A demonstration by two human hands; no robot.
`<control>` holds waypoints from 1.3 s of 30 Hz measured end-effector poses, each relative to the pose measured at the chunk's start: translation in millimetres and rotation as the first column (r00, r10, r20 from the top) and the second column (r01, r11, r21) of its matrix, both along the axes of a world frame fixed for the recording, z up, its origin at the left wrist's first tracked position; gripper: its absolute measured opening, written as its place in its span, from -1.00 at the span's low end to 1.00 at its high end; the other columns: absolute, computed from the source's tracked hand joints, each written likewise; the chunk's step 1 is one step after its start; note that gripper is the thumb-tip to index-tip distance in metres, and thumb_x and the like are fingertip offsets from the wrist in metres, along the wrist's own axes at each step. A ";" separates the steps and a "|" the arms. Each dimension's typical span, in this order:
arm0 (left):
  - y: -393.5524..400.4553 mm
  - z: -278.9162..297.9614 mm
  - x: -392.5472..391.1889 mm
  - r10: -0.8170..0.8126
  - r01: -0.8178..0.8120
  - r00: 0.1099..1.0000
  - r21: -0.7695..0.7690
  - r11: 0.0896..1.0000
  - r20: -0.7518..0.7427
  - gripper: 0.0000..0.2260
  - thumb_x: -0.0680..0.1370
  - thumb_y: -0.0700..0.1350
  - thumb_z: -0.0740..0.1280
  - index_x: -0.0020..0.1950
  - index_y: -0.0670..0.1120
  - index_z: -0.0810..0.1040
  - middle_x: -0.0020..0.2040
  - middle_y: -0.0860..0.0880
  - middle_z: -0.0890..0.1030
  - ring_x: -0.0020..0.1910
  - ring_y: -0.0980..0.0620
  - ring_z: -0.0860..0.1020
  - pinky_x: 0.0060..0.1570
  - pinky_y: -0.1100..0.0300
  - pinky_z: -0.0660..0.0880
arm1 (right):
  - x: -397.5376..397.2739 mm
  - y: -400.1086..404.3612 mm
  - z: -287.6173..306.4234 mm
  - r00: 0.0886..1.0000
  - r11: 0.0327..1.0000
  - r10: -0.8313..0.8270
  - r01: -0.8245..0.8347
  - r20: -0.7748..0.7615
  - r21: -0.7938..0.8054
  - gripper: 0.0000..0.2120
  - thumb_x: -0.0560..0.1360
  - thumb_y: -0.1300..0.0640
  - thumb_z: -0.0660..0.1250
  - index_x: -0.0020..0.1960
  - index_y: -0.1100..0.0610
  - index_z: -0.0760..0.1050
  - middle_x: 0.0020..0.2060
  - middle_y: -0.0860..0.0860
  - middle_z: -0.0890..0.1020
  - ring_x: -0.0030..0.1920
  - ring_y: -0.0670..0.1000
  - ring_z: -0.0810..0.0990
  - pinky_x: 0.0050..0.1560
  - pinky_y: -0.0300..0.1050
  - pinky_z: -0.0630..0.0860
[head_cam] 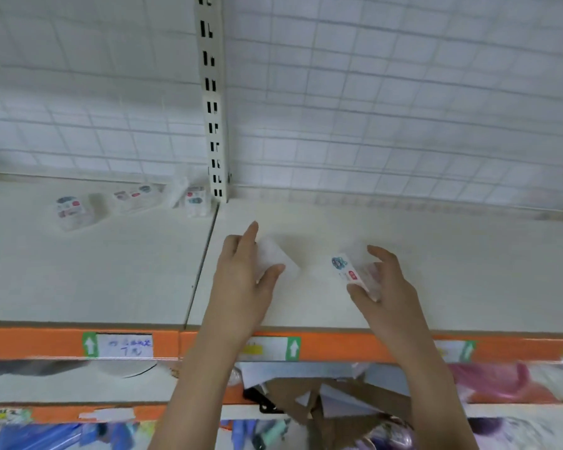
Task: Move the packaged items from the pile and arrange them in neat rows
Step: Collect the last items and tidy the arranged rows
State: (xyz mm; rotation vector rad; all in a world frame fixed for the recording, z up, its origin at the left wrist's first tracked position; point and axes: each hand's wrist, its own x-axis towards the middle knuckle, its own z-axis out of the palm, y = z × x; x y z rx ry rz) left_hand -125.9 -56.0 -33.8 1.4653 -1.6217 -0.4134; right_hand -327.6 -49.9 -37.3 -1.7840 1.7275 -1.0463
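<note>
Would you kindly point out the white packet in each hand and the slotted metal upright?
Plain white packet in left hand (275, 259), head view: its bare face.
White packet with printed label in right hand (350, 271), head view: its label.
Slotted cream metal upright (212, 102), head view: mid-post.

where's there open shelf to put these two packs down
Bare shelf runs right of the right hand to the frame edge, and behind both hands up to the wire grid. The left bay's front is bare too. Crowded only at that bay's back, where packs lie beside the slotted upright.
</note>
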 end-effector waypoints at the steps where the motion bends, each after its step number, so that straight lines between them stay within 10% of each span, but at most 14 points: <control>1: -0.8 1.3 -7.0 0.011 -0.011 1.000 -0.023 1.000 -0.002 -0.49 0.44 -0.21 0.42 0.36 -0.21 0.36 0.04 -0.05 0.37 -0.01 0.09 0.37 -0.02 0.49 0.17 | -7.6 -1.2 -1.0 1.000 1.000 -0.001 0.001 -0.003 0.010 -0.51 0.46 0.23 0.33 0.33 0.04 0.26 0.01 -0.09 0.45 -0.08 -0.10 0.47 -0.25 -0.54 0.36; 11: -22.5 -13.8 -46.8 -0.058 0.093 0.988 -0.243 0.966 0.146 -0.56 0.25 -0.42 0.44 -0.05 0.01 0.47 -0.08 0.05 0.58 0.02 0.09 0.45 -0.02 0.29 0.34 | -55.6 -8.3 2.7 0.994 0.996 -0.007 0.016 0.108 -0.084 -0.55 0.48 0.19 0.34 0.22 -0.16 0.23 -0.05 -0.13 0.49 -0.09 -0.12 0.54 -0.24 -0.40 0.49; 15: -26.1 -14.5 -80.9 -0.124 0.149 0.985 -0.229 0.962 0.120 -0.52 0.29 -0.47 0.41 -0.04 0.06 0.44 -0.01 0.09 0.55 0.08 0.14 0.46 0.10 0.54 0.28 | -91.2 -10.1 2.7 0.995 0.988 0.006 0.009 0.097 -0.155 -0.59 0.53 0.17 0.26 0.04 -0.30 0.17 -0.08 -0.14 0.49 -0.10 -0.01 0.60 -0.19 -0.14 0.57; 20: -30.6 -18.0 -147.2 -0.134 0.146 0.989 -0.235 0.961 0.070 -0.56 0.34 -0.44 0.40 -0.06 0.04 0.37 0.01 0.09 0.51 0.01 0.17 0.50 0.02 0.40 0.44 | -164.0 -20.5 -5.3 0.999 0.981 -0.018 0.023 0.027 -0.191 -0.68 0.52 0.14 0.27 0.09 -0.24 0.27 0.04 -0.02 0.53 -0.05 -0.07 0.56 -0.16 -0.31 0.46; 31: -2.6 -27.7 -365.5 -0.026 0.048 0.992 -0.182 0.982 0.120 -0.61 0.41 -0.39 0.36 0.18 -0.09 0.52 0.02 -0.07 0.46 -0.12 0.11 0.43 -0.12 0.39 0.34 | -366.3 -9.6 -13.9 0.980 0.994 0.057 -0.039 0.190 -0.100 -0.22 0.34 0.49 0.33 0.20 -0.25 0.12 0.19 0.04 0.45 0.10 -0.04 0.55 0.00 -0.41 0.44; 39: 0.3 -17.8 -413.1 0.000 0.032 0.989 -0.211 0.977 0.151 -0.69 0.38 -0.39 0.38 0.09 -0.17 0.52 0.00 -0.06 0.53 -0.12 0.10 0.45 -0.14 0.38 0.33 | -414.5 -7.0 -10.7 0.983 0.988 -0.026 0.053 0.181 -0.146 -0.38 0.35 0.19 0.48 0.22 0.03 0.15 0.06 0.09 0.53 -0.09 -0.14 0.55 -0.23 -0.55 0.35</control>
